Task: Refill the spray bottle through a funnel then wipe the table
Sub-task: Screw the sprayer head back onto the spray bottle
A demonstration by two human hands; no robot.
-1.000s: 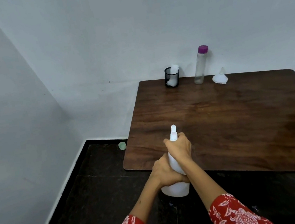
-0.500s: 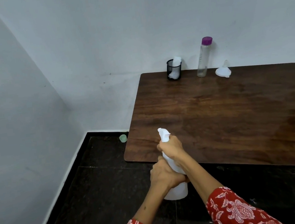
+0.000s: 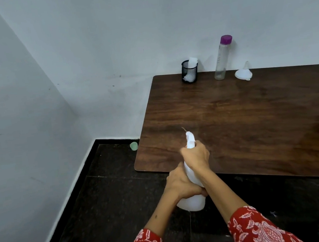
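Gripping the spray bottle in both hands

Near the person, over the dark floor just short of the bench point(image 3: 256, 129) edge, the white spray bottle point(image 3: 193, 203) is held with its long axis tilted, base toward the body and spray head aimed up and away over the bench. The left hand point(image 3: 180, 184) wraps the body; the right hand point(image 3: 196, 155) closes round the neck. Far back by the wall stand a black mesh cup point(image 3: 189, 74), a clear purple-capped bottle point(image 3: 222, 58) and the white funnel point(image 3: 243, 73), spout up.
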